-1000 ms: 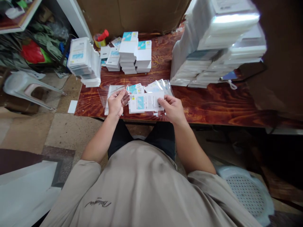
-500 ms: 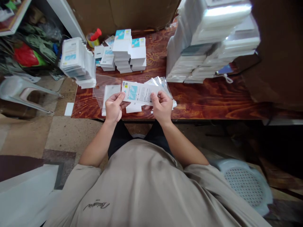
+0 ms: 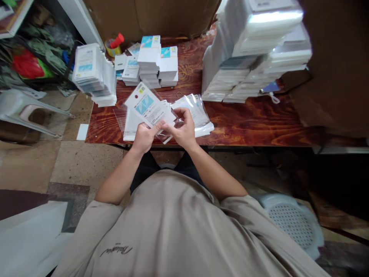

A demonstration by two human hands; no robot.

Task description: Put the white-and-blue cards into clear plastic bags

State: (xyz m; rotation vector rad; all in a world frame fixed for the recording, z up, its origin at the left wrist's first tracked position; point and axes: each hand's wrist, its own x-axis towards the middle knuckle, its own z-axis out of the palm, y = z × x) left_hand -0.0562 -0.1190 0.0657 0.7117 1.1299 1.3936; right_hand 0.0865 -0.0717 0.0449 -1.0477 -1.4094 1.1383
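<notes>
Both my hands meet over the near edge of the wooden table. My left hand and my right hand both pinch the lower end of a white printed card with a blue picture, which tilts up and to the left. A clear plastic sleeve seems to lie around or under the card. A loose heap of clear sleeves lies just right of my right hand.
Stacks of white cards stand at the back, another stack at the table's left corner. A tall pile of bagged packs fills the right. A red-capped item sits at the back left. Plastic stools stand on the floor.
The card has turned from lying level between my hands to pointing up-left. My hands have come closer together at its lower end.
</notes>
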